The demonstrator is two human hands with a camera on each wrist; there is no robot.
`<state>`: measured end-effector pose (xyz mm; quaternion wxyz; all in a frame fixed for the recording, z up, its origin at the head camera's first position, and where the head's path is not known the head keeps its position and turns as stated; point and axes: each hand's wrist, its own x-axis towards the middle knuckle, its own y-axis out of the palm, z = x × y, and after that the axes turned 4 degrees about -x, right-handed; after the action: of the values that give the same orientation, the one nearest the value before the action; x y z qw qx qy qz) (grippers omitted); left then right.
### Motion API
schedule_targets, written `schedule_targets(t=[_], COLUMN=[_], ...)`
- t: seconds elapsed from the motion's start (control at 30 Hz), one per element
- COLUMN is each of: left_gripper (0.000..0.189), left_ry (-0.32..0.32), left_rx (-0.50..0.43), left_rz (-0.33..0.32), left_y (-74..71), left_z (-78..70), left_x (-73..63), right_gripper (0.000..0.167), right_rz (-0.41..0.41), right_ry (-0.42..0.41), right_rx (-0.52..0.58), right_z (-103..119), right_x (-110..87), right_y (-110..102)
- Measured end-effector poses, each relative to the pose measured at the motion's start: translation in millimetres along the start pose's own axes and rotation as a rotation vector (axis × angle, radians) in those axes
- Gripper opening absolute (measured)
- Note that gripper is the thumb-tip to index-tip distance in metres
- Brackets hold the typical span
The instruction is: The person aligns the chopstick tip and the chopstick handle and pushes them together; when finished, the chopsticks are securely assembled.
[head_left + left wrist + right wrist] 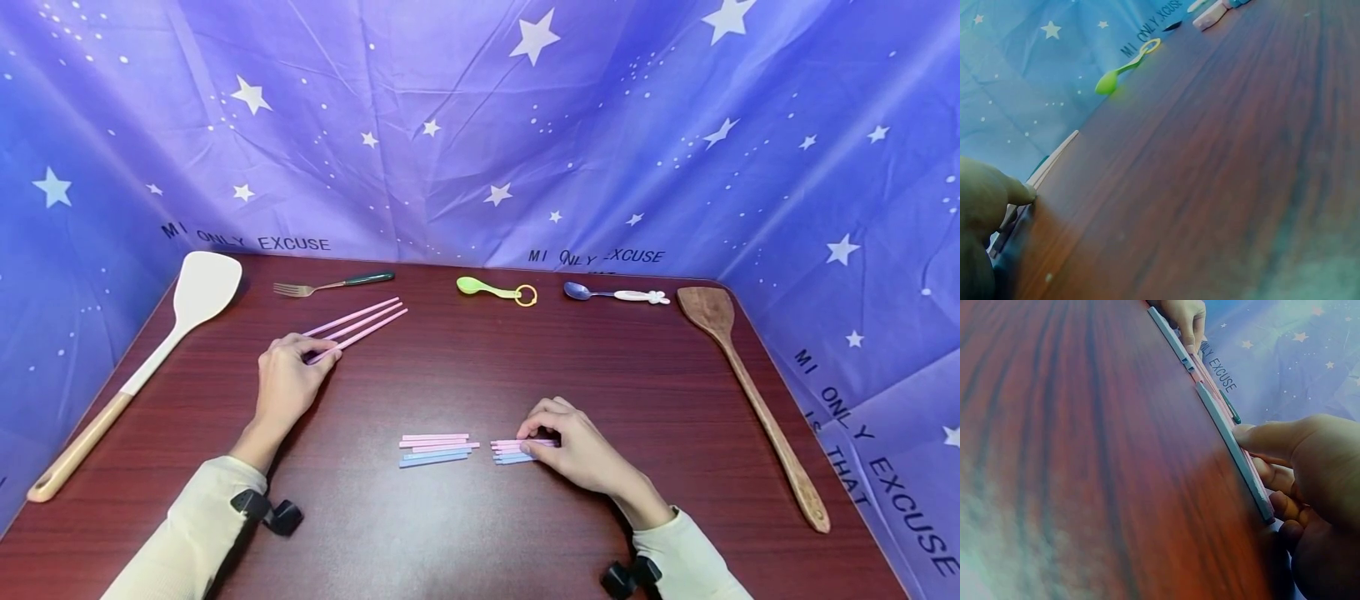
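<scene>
On the left side of the table, my left hand (288, 375) grips the near ends of three long pink sticks (366, 319), which fan out slightly toward the back right. In the left wrist view its fingertip rests against a stick (1060, 153). Near the middle, my right hand (573, 446) pinches a row of short pink and blue sticks (506, 452) between thumb and fingers, its palm covering their right ends. The right wrist view shows the thumb on a light blue stick (1235, 453). Just left of that row lies a second group of short pink and blue sticks (435, 446).
Along the back lie a green-handled fork (333, 284), a green spoon (487, 287) with a yellow ring, and a small spoon (615, 294) with a white handle. A white spatula (180, 317) lies at the left edge, a wooden spatula (738, 367) at the right. Starry cloth (450, 167) hangs around the table.
</scene>
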<state>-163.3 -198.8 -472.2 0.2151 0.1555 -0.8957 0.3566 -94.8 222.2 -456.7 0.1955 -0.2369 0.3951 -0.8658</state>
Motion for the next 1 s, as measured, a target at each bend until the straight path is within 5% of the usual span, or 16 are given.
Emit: schedule_targets(t=[0.43,0.7,0.8,1.0], left_gripper=[0.011,0.012,0.009,0.012], left_ry=[-0.034,0.060,0.103,0.121], left_rx=[-0.004,-0.065,-0.126,-0.196], left_rz=[-0.006,-0.021,0.052,0.331], left_y=[0.5,9.7,13.8,18.6], left_z=[-2.2,-18.1,-34.8,-72.1], left_x=[2.1,-8.3,-19.3,-48.6], right_gripper=[0.017,0.017,0.017,0.016], right_rz=[-0.012,-0.012,-0.016,-0.019], right_ry=[0.003,0.023,0.017,0.013], right_rx=[-0.001,-0.013,-0.013,-0.007], right_z=[0,-1,-2,0], right_x=[0.3,-2.7,-2.9,-0.9], right_y=[1,-1,0,1])
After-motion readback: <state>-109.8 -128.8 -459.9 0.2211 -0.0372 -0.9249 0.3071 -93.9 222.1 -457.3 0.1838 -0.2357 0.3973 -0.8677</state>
